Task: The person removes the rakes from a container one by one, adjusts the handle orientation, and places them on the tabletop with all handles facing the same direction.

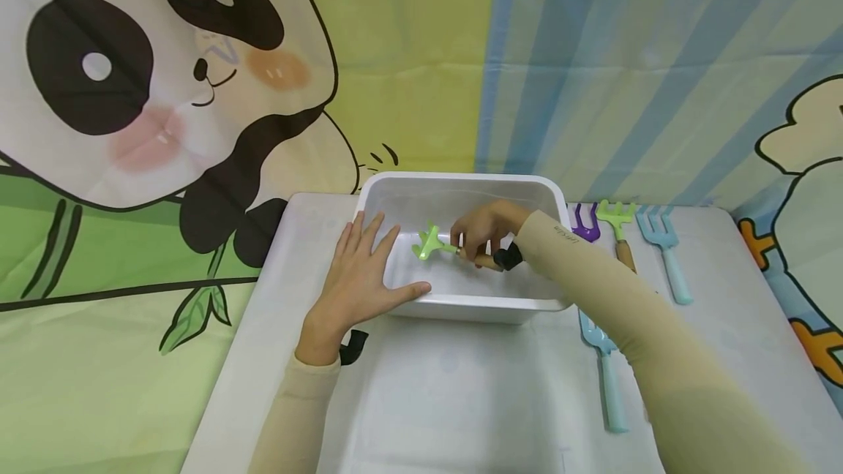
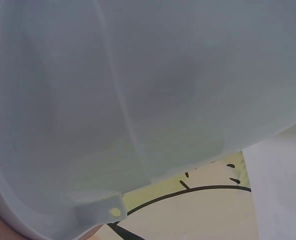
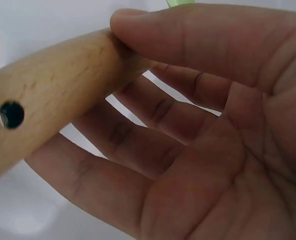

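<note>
My right hand (image 1: 486, 229) is inside a white plastic bin (image 1: 474, 303), holding a small hand rake by its wooden handle (image 3: 53, 75). The green pronged head (image 1: 431, 242) of this rake points left, low in the bin. Thumb and fingers close around the handle in the right wrist view, near its green end, and a hole shows at the other end. Spread over the bin's left rim is my left hand (image 1: 358, 276), its fingers straight and its thumb along the near edge. The left wrist view shows mostly the bin's outer wall (image 2: 162, 90).
Right of the bin lie a purple fork (image 1: 586, 225), another green rake (image 1: 617, 219) with a wooden handle, and a light-blue fork (image 1: 673, 269). A light-blue tool (image 1: 612, 386) lies nearer, partly behind my right sleeve. A printed curtain (image 1: 421, 72) hangs behind the white table (image 1: 448, 393).
</note>
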The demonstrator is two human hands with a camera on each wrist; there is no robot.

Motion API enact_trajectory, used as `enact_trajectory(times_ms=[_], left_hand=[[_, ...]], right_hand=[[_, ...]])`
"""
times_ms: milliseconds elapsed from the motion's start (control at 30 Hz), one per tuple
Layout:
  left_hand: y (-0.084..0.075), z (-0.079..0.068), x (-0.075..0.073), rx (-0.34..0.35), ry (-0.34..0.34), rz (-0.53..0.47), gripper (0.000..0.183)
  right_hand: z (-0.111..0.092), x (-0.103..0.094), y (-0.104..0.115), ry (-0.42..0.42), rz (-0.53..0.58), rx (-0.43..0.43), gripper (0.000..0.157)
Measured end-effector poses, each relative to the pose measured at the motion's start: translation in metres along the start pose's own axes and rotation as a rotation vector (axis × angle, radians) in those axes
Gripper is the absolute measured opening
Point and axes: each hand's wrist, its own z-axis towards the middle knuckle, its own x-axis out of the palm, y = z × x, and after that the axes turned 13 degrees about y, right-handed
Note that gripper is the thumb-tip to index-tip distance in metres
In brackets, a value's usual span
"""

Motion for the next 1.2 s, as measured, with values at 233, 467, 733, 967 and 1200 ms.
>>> enact_trajectory(times_ms=[233, 467, 733, 967, 1200], left_hand=[[0.001, 0.001, 0.001, -0.007, 0.004, -0.002, 0.110], [0.001, 0.001, 0.001, -0.009, 0.009, -0.008, 0.111], [0.001, 0.000, 0.000, -0.006, 0.007, -0.010, 0.111], [0.000, 0.000, -0.001, 0.006, -0.001, -0.010, 0.111], [-0.002, -0.001, -0.003, 0.010, 0.014, -0.021, 0.110]], right_hand=[[-0.027, 0.003, 0.002, -0.026, 0.033, -0.099, 0.040], [-0.061, 0.011, 0.002, -0.054, 0.029, -0.201, 0.037], [-0.099, 0.031, -0.002, -0.146, 0.024, -0.311, 0.040], [-0.137, 0.053, -0.015, -0.218, 0.020, -0.423, 0.031], [-0.169, 0.073, -0.048, -0.276, 0.014, -0.453, 0.032]])
